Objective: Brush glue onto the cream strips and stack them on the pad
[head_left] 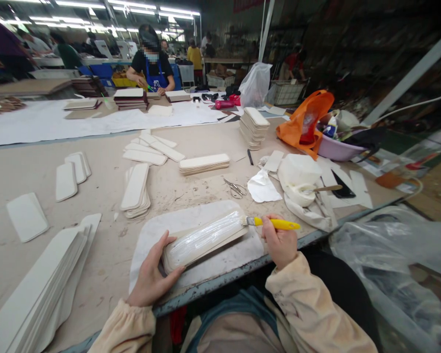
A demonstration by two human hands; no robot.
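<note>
My right hand [281, 240] is closed around the yellow handle of a paintbrush [279, 223]. The brush's bristles touch the right end of the top piece in a stack of long white strips [206, 238]. A wet, glossy coat with streaks covers that top strip. My left hand [156, 272] grips the stack's left end, thumb on the near side and fingers on the far side. Beneath the stack lies a white sheet [147, 235]. Scissors [235, 189] and a crumpled white cloth [263, 186] rest beyond it. A wooden stick [327, 188] pokes out of a wrapped white container [299, 181].
More white strips lie in piles [135, 191] and a low stack [205, 163]; long panels [47, 284] fan out at left. A taller stack [254, 127], an orange bag [303, 122] and a purple basin [341, 147] stand back right. A co-worker [152, 68] works across the table.
</note>
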